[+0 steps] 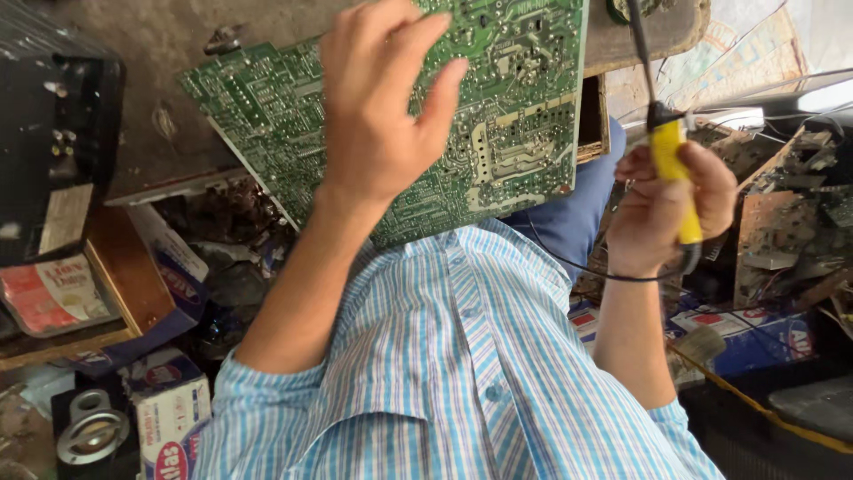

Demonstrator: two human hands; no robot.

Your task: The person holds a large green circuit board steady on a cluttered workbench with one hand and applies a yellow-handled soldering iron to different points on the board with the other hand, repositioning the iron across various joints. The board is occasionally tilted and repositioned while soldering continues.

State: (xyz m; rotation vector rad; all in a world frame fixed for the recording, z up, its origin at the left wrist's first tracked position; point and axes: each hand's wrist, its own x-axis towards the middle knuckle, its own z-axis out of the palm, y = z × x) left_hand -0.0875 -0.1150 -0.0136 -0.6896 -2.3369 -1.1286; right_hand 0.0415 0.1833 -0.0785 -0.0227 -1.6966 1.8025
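I am steadying the green circuit board (498, 133) at upper centre of the frame with my left hand (382, 98), fingers spread open on it. My right hand (666, 209) is gripping the yellow-handled soldering iron (668, 156) closed, at right, apart from the board; keeping its cord clear of the board is advisable.

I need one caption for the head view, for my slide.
Left hand rests on a green circuit board; right hand holds a yellow-handled soldering iron.

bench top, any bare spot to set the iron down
Bare bench shows between the black box and the circuit board under the left hand. Boxes crowd lower left; scrap boards crowd beyond the right hand gripping the iron.
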